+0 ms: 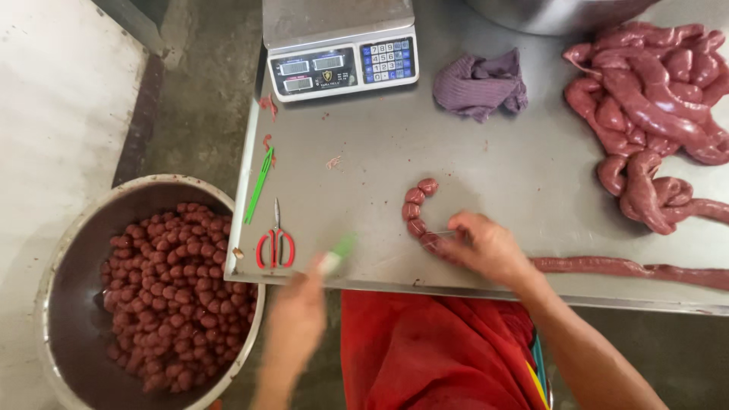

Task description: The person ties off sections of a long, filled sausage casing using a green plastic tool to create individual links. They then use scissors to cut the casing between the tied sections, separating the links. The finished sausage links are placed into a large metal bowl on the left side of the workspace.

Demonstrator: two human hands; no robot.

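head view, looking straight down on a steel counter [493,167].

right hand [486,247], lower centre of frame: pressed down on a chain of small tied sausage links [416,206] that curls up and left from the fingers. the grip is closed over the last link, with a thin thread just visible at the fingertips. a long unfilled-looking run of sausage casing [607,266] trails from under the wrist to the right edge, cut off there.

left hand [296,319], lower left of centre: motion-blurred, off the counter's front edge. its grip is closed on a small green-and-white object [336,254]; too smeared to say what it is.

left part of the counter: red-handled scissors [275,243] lying flat, a green strip [259,186] above them near the edge.

upper frame: a weighing scale [342,45], top cut off; a crumpled purple cloth [480,85] beside it; the rim of a metal vessel [554,11], mostly out of frame.

upper right: a heap of thick coiled sausage [653,114], partly cut by the frame edge.

lower left, on the floor: a large metal basin [68,304] holding many small dark red sausage balls [171,296], bottom cut off.

bottom centre: red garment [433,349] of the person.
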